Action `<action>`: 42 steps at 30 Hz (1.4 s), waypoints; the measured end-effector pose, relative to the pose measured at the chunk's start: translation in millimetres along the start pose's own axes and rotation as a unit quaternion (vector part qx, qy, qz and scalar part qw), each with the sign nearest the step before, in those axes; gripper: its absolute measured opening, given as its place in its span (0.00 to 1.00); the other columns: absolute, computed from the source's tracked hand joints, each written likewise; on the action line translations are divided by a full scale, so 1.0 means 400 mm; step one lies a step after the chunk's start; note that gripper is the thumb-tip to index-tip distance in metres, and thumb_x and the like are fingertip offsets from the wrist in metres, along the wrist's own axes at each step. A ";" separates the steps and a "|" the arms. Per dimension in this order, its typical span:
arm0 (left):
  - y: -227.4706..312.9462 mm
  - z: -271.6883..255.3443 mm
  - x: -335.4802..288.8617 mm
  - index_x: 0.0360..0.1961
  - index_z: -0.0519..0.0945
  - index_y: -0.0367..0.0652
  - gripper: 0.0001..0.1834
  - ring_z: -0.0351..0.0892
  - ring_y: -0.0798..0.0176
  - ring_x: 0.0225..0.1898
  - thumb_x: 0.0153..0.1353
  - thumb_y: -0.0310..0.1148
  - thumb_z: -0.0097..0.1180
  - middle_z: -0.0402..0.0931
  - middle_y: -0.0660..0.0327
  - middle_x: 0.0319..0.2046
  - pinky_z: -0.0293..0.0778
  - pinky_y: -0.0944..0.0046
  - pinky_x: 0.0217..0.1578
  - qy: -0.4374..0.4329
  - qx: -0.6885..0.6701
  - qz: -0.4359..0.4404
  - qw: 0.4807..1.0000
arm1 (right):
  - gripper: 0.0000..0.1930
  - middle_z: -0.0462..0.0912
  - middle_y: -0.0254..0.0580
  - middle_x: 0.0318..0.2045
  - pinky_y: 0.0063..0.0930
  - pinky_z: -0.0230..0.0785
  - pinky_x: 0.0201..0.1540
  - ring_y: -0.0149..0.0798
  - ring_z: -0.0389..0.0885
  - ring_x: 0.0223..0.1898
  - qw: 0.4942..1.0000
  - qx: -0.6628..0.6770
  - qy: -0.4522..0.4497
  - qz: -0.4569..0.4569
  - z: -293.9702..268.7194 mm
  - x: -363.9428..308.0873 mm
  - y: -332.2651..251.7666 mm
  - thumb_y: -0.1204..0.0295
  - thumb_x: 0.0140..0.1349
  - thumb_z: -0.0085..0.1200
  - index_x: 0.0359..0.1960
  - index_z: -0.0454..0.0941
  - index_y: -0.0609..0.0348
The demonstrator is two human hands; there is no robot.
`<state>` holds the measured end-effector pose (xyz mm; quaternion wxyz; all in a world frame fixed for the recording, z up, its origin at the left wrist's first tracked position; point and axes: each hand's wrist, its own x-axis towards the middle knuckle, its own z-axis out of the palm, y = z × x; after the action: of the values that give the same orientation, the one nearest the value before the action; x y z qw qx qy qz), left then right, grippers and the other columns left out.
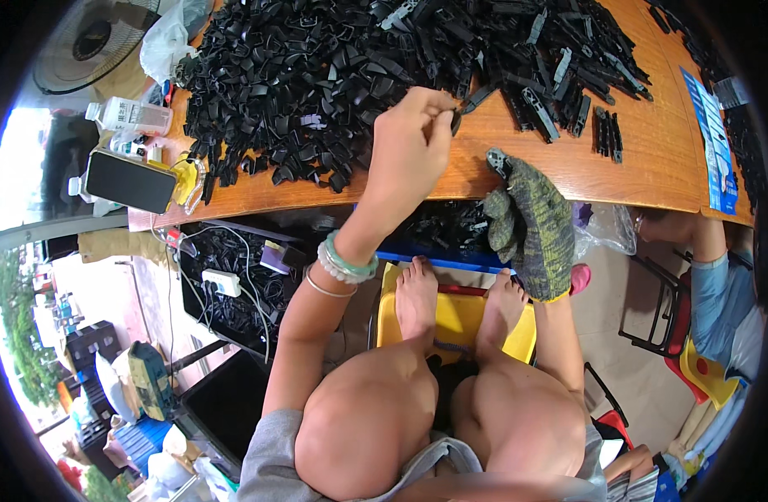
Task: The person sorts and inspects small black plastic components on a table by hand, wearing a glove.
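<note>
My bare left hand (410, 142), with bracelets at the wrist, is raised over the table's front part. Its thumb and fingers pinch a small black curved plastic piece (456, 124). To its right, by the table edge, is my right hand (530, 226) in a grey-green knit glove. Its fingers are curled, and the dark end of a long black plastic part (498, 162) sticks out at the top; the glove hides the rest. Beyond my left hand lies a heap of small black curved pieces (275, 92). Long narrow black parts (538, 113) are piled farther right.
A phone (131, 181), a white bottle (133, 115) and a fan (91, 42) are at the left. Under the wooden table (643, 159) stand a blue-rimmed bin (442, 257) and a black crate (233, 314) of parts. Another person's arm (708, 243) is at the right.
</note>
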<state>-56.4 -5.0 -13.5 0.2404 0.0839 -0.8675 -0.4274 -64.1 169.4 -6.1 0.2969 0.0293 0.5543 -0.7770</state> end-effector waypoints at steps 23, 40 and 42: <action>0.083 0.037 -0.084 0.15 0.65 0.31 0.21 0.61 0.46 0.14 0.64 0.33 0.42 0.61 0.46 0.12 0.58 0.56 0.17 0.016 -0.090 -0.056 0.994 | 0.19 0.77 0.49 0.41 0.36 0.69 0.43 0.50 0.76 0.38 0.700 -0.522 0.025 -0.487 -0.027 -0.018 0.096 0.85 0.53 0.50 0.48 0.71 0.62; 0.017 0.098 0.052 0.31 0.73 0.36 0.09 0.75 0.48 0.21 0.53 0.32 0.55 0.75 0.52 0.23 0.70 0.57 0.22 -0.007 0.286 0.095 0.953 | 0.12 0.81 0.34 0.29 0.15 0.64 0.22 0.22 0.72 0.20 0.972 -0.229 -0.047 0.017 -0.044 -0.036 0.001 0.69 0.60 0.51 0.42 0.76 0.64; 0.007 0.094 0.052 0.31 0.73 0.36 0.09 0.75 0.48 0.21 0.52 0.31 0.54 0.75 0.51 0.22 0.70 0.56 0.22 -0.006 0.284 0.102 0.953 | 0.13 0.81 0.34 0.28 0.15 0.64 0.21 0.22 0.73 0.20 0.975 -0.219 -0.028 0.032 -0.050 -0.029 -0.001 0.68 0.61 0.51 0.42 0.76 0.64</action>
<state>-92.8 15.8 -23.7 0.2437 0.0567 -0.9584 -0.1372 -60.2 192.1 -9.2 0.3360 -0.0411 0.7014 -0.6272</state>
